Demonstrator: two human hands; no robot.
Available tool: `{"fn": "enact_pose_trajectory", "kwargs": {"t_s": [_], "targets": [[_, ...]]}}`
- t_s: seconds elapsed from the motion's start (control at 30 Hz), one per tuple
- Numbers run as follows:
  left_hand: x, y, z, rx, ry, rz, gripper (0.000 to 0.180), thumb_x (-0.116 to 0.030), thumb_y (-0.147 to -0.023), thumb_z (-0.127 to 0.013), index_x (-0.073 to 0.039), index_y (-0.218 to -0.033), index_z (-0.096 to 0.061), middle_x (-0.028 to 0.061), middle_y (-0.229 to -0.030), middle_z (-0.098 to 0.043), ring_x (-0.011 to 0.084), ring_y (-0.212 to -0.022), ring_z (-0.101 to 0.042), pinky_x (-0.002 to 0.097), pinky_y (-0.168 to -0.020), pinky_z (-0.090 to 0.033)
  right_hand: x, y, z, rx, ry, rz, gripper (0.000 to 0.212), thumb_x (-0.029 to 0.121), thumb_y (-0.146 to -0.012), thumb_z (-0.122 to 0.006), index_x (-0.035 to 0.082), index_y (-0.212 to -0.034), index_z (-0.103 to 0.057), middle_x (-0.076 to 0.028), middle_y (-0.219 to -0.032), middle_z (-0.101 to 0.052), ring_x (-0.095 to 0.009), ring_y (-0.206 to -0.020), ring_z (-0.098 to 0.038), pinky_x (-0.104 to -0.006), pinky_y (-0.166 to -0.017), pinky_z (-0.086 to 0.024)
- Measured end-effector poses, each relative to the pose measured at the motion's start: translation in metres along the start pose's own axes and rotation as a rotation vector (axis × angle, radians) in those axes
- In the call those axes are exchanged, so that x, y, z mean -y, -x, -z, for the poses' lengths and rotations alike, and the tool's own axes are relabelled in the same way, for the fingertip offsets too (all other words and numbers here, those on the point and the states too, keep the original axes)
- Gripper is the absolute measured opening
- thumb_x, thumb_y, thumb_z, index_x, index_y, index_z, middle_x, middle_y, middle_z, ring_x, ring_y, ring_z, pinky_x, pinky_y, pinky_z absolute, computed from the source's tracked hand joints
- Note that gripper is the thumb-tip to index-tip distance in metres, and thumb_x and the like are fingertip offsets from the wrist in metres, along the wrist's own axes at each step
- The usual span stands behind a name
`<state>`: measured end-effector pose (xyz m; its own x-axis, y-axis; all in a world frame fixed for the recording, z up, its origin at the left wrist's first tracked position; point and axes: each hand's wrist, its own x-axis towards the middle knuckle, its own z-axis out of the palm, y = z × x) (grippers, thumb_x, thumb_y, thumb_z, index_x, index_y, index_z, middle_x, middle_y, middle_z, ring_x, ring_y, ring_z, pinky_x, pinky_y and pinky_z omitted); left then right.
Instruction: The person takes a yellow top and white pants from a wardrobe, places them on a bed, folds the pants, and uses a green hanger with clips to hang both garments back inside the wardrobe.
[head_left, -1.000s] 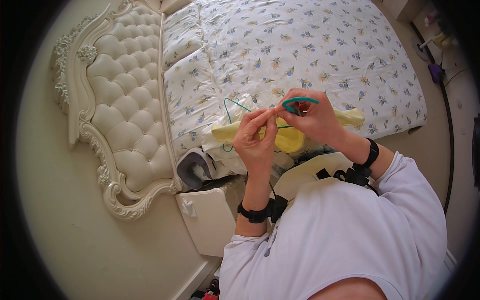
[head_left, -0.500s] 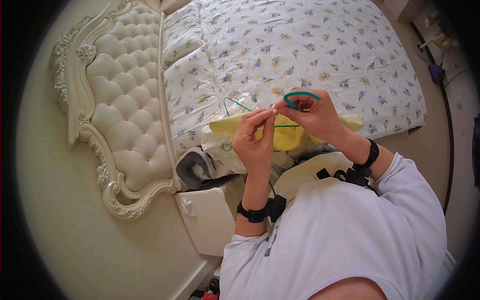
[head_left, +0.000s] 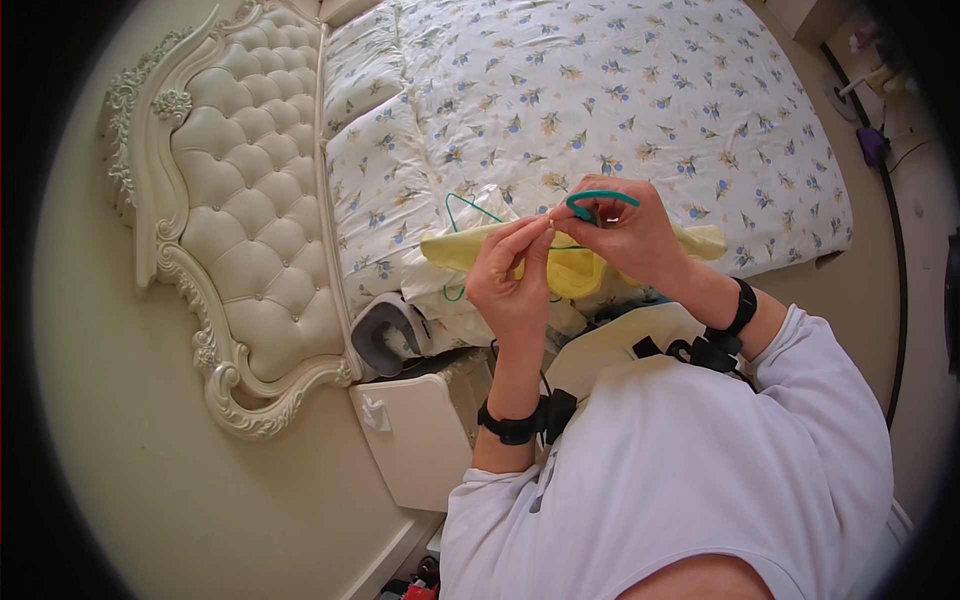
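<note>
My left hand (head_left: 510,275) and my right hand (head_left: 635,235) meet fingertip to fingertip over the side of the bed. Both are pinched closed at a tiny pale thing between their tips, too small to name. A teal hanger hook (head_left: 603,194) curves across the fingers of my right hand; whether that hand grips it I cannot tell. Below my hands spreads a yellow garment (head_left: 575,275), partly hidden by them. Thin green hanger wire (head_left: 470,207) shows beside it, over white cloth.
The bed (head_left: 560,100) has a white floral cover and a tufted cream headboard (head_left: 250,190) on the left. A grey U-shaped neck pillow (head_left: 385,335) lies at its near corner, by a white bedside cabinet (head_left: 415,440). A black cable (head_left: 897,270) runs along the right.
The hands have barely moved; their fingertips stay together. The teal hook has dipped slightly, and the small pale thing is more covered by my fingertips.
</note>
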<state>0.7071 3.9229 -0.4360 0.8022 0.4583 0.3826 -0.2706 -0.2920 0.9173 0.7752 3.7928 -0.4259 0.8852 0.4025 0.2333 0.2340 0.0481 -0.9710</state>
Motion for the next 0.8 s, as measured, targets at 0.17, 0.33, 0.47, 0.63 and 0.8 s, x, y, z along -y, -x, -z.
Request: {"fn": "enact_pose_trajectory", "kwargs": {"t_s": [0.17, 0.33, 0.47, 0.63, 0.8], "targets": [[-0.0025, 0.0009, -0.002, 0.011, 0.048, 0.046, 0.013, 0.004, -0.078, -0.068, 0.002, -0.09, -0.069, 0.0085, -0.091, -0.066, 0.011, -0.079, -0.063, 0.0208, -0.069, -0.051, 0.0003, 0.0009, 0.0014, -0.002, 0.037, 0.01, 0.012, 0.008, -0.079, -0.07, 0.0, -0.087, -0.068, 0.0, -0.067, -0.062, -0.002, -0.058, -0.046, -0.0199, -0.049, -0.037], [-0.0026, 0.0023, -0.0031, 0.017, 0.106, 0.076, 0.014, 0.006, -0.078, -0.066, 0.004, -0.092, -0.068, 0.0091, -0.094, -0.065, 0.0109, -0.08, -0.063, 0.0207, -0.07, -0.051, 0.0017, 0.0016, 0.0024, 0.003, 0.047, 0.006, 0.012, 0.008, -0.079, -0.069, 0.0, -0.087, -0.068, -0.001, -0.067, -0.061, -0.002, -0.058, -0.045, -0.0198, -0.049, -0.037], [-0.0024, 0.0029, -0.0027, 0.023, 0.109, 0.102, 0.016, 0.007, -0.078, -0.066, 0.004, -0.094, -0.068, 0.0095, -0.095, -0.064, 0.011, -0.082, -0.063, 0.0206, -0.072, -0.051, 0.0024, 0.0017, 0.0018, 0.004, 0.045, 0.008, 0.012, 0.008, -0.079, -0.07, 0.0, -0.087, -0.068, 0.0, -0.066, -0.06, -0.002, -0.057, -0.044, -0.0199, -0.049, -0.037], [-0.0019, 0.0041, -0.0031, 0.016, 0.128, 0.126, 0.016, 0.007, -0.078, -0.066, 0.003, -0.094, -0.068, 0.0096, -0.095, -0.064, 0.0107, -0.081, -0.062, 0.0207, -0.072, -0.051, 0.0013, 0.0024, 0.0014, 0.002, 0.039, 0.014, 0.012, 0.009, -0.079, -0.07, -0.001, -0.086, -0.068, 0.0, -0.066, -0.059, -0.002, -0.057, -0.044, -0.02, -0.048, -0.036], [0.0009, 0.0051, -0.0016, 0.019, 0.148, 0.131, 0.015, 0.007, -0.077, -0.066, 0.004, -0.092, -0.069, 0.0103, -0.095, -0.065, 0.0104, -0.081, -0.062, 0.0203, -0.071, -0.05, -0.0006, 0.0026, 0.0002, 0.002, 0.05, 0.013, 0.012, 0.009, -0.079, -0.07, 0.0, -0.085, -0.068, 0.0, -0.065, -0.059, -0.002, -0.057, -0.044, -0.0199, -0.048, -0.035]]}}
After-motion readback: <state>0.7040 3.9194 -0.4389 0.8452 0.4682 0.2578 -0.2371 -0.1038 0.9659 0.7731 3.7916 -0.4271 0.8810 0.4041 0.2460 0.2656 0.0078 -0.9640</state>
